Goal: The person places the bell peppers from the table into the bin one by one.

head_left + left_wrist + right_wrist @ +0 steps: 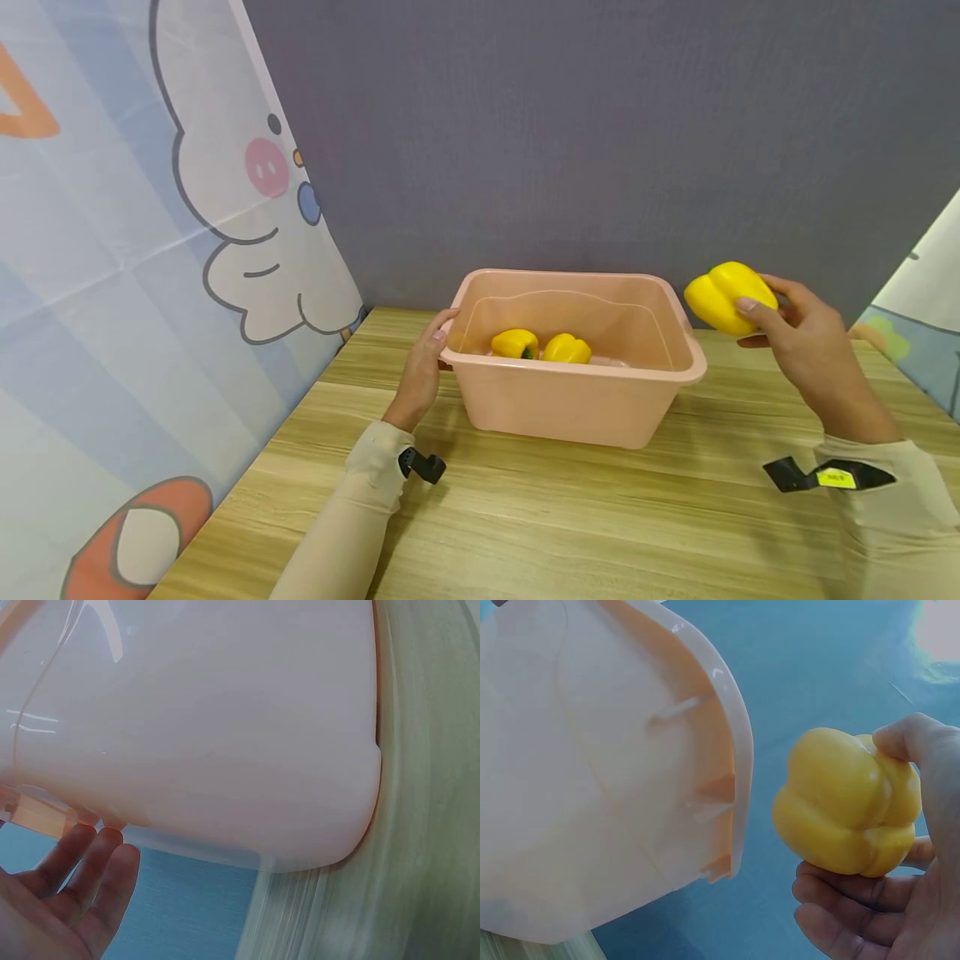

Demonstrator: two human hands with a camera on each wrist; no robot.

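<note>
A pink plastic tub stands on the wooden table, with two yellow bell peppers inside: one at the left and one beside it. My left hand holds the tub's left rim, thumb on top and fingers beneath; in the left wrist view those fingers reach under the rim. Right of the tub, my right hand pinches a third yellow bell pepper between thumb and fingers, raised above the table. In the right wrist view that pepper is apart from the tub's rim.
The wooden table extends in front of the tub. A dark grey wall panel rises behind it. A cartoon-printed sheet hangs along the left side, and another printed sheet is at the right.
</note>
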